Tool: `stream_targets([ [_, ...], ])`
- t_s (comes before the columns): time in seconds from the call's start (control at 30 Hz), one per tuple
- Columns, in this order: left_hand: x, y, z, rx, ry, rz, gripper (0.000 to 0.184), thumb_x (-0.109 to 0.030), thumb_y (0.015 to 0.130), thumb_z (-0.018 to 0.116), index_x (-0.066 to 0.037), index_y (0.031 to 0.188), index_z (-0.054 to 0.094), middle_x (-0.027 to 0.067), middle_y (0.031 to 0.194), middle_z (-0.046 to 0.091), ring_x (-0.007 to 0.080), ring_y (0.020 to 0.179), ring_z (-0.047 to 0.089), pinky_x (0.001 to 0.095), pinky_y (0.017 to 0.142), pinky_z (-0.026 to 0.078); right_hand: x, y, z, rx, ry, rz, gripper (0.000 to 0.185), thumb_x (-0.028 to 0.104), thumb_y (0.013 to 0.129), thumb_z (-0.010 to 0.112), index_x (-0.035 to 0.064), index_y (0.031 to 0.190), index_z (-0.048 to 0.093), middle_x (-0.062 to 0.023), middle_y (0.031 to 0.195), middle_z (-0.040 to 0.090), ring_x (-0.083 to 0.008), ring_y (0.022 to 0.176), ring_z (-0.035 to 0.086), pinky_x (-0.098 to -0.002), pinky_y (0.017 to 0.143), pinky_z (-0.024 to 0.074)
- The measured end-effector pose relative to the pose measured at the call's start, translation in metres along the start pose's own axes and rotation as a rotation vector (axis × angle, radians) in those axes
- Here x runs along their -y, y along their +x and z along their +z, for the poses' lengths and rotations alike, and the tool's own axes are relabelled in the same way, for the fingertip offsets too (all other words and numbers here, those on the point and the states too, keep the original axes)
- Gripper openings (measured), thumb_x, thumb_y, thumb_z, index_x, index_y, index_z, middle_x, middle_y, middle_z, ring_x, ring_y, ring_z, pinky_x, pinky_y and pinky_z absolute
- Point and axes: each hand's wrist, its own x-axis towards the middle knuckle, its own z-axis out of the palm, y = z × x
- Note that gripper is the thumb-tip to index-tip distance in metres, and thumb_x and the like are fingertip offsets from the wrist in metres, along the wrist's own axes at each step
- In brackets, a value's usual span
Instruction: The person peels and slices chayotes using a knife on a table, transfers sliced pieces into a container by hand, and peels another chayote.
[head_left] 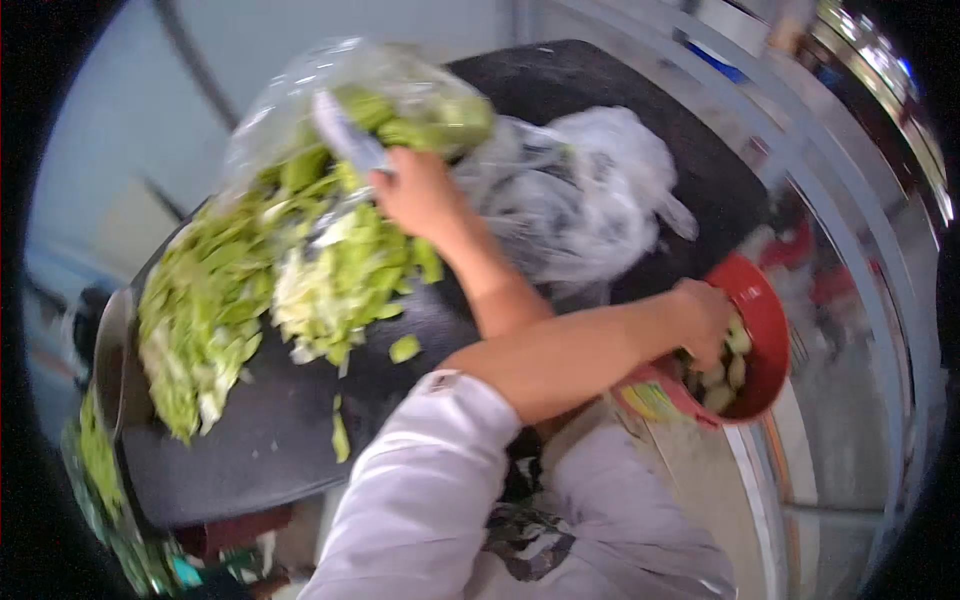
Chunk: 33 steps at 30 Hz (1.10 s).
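My arms cross, the left over the right. At the upper left, my right hand is closed around the handle of a knife, its blade pointing up and left over a clear plastic bag with larger green vegetables in it. Below the blade lies a pile of chopped pale-green vegetable. On the right, my left hand reaches into a tilted red bowl, fingers curled down. Pale pieces lie in the bowl. What the fingertips hold is hidden.
A black table bears the vegetables and a crumpled white plastic bag. Stray cut pieces lie near its front. A round container stands at the left edge. Grey metal rails run along the right.
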Motion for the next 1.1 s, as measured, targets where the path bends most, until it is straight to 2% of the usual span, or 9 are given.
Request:
stream_targets([
  [0.23, 0.000, 0.009, 0.012, 0.030, -0.132, -0.036, 0.063, -0.026, 0.059, 0.082, 0.002, 0.112, 0.066, 0.0218, 0.108, 0.067, 0.0351, 0.103, 0.067, 0.0422, 0.088, 0.055, 0.004, -0.006, -0.006, -0.067, -0.088, -0.010, 0.029, 0.025, 0.089, 0.064, -0.0043, 0.090, 0.064, -0.0283, 0.083, 0.067, -0.0453, 0.083, 0.066, -0.0509, 0.075, 0.0531],
  [0.27, 0.002, 0.022, 0.021, -0.281, -0.177, -0.040, 0.062, -0.025, 0.063, 0.080, 0.003, 0.115, 0.063, 0.0228, 0.109, 0.065, 0.0370, 0.104, 0.065, 0.0429, 0.090, 0.054, 0.005, -0.006, -0.007, -0.065, -0.090, -0.005, 0.029, 0.025, 0.089, 0.064, -0.0043, 0.090, 0.064, -0.0283, 0.083, 0.067, -0.0453, 0.083, 0.066, -0.0509, 0.075, 0.0531],
  [0.4, 0.014, 0.017, 0.001, -0.784, -0.273, 0.014, 0.056, -0.021, 0.070, 0.076, 0.004, 0.117, 0.060, 0.0248, 0.108, 0.059, 0.0412, 0.102, 0.061, 0.0447, 0.091, 0.052, 0.005, -0.006, -0.013, -0.040, -0.027, 0.038, 0.030, 0.026, 0.088, 0.065, -0.0047, 0.088, 0.065, -0.0289, 0.081, 0.066, -0.0447, 0.081, 0.067, -0.0502, 0.075, 0.0531],
  [0.7, 0.065, -0.119, -0.095, -1.226, -0.324, 0.179, 0.027, -0.019, 0.078, 0.070, 0.003, 0.094, 0.070, 0.0213, 0.090, 0.069, 0.0339, 0.089, 0.068, 0.0391, 0.080, 0.054, -0.038, 0.015, -0.027, -0.249, -0.055, -0.002, 0.033, 0.025, 0.086, 0.069, -0.0059, 0.097, 0.068, -0.0251, 0.085, 0.070, -0.0374, 0.078, 0.070, -0.0435, 0.071, 0.0522],
  [0.77, 0.091, -0.169, -0.114, -1.369, -0.283, 0.050, 0.018, -0.014, 0.084, 0.064, 0.003, 0.089, 0.071, 0.0187, 0.086, 0.072, 0.0262, 0.080, 0.071, 0.0350, 0.074, 0.055, -0.068, 0.023, -0.022, -0.401, -0.275, 0.035, 0.031, 0.026, 0.087, 0.069, -0.0028, 0.100, 0.069, -0.0198, 0.083, 0.071, -0.0316, 0.075, 0.070, -0.0424, 0.068, 0.0515],
  [0.83, 0.144, -0.215, -0.122, -1.504, -0.314, -0.061, 0.017, -0.011, 0.083, 0.064, 0.004, 0.086, 0.071, 0.0175, 0.074, 0.070, 0.0244, 0.069, 0.069, 0.0361, 0.068, 0.054, -0.062, 0.015, -0.045, -0.317, 0.022, -0.286, 0.037, 0.026, 0.087, 0.068, -0.0047, 0.107, 0.065, -0.0248, 0.095, 0.069, -0.0393, 0.088, 0.068, -0.0459, 0.079, 0.0514],
  [0.93, 0.216, -0.306, -0.117, -1.486, -0.183, -0.599, 0.020, -0.016, 0.084, 0.066, 0.003, 0.082, 0.072, 0.0180, 0.070, 0.068, 0.0227, 0.062, 0.065, 0.0374, 0.064, 0.052, -0.040, 0.013, -0.050, -0.277, -0.061, 0.147, 0.033, 0.027, 0.087, 0.067, -0.0059, 0.093, 0.066, -0.0257, 0.083, 0.068, -0.0423, 0.082, 0.067, -0.0452, 0.075, 0.0502],
  [1.07, 0.293, -0.391, -0.089, -1.246, 0.018, -1.193, 0.019, -0.017, 0.077, 0.065, -0.004, 0.085, 0.075, 0.0193, 0.087, 0.072, 0.0347, 0.087, 0.069, 0.0417, 0.084, 0.055, -0.040, 0.014, -0.048, -0.270, -0.087, 0.127, 0.034, 0.028, 0.088, 0.066, -0.0062, 0.089, 0.065, -0.0266, 0.080, 0.067, -0.0425, 0.078, 0.067, -0.0465, 0.071, 0.0488],
  [1.1, 0.303, -0.402, -0.079, -1.229, 0.130, -1.201, 0.023, -0.017, 0.077, 0.064, -0.005, 0.094, 0.074, 0.0194, 0.098, 0.070, 0.0347, 0.098, 0.066, 0.0414, 0.089, 0.053, -0.044, 0.014, -0.045, -0.275, -0.116, 0.076, 0.030, 0.025, 0.091, 0.066, -0.0040, 0.085, 0.062, -0.0164, 0.067, 0.061, -0.0277, 0.058, 0.059, -0.0390, 0.053, 0.0431],
])
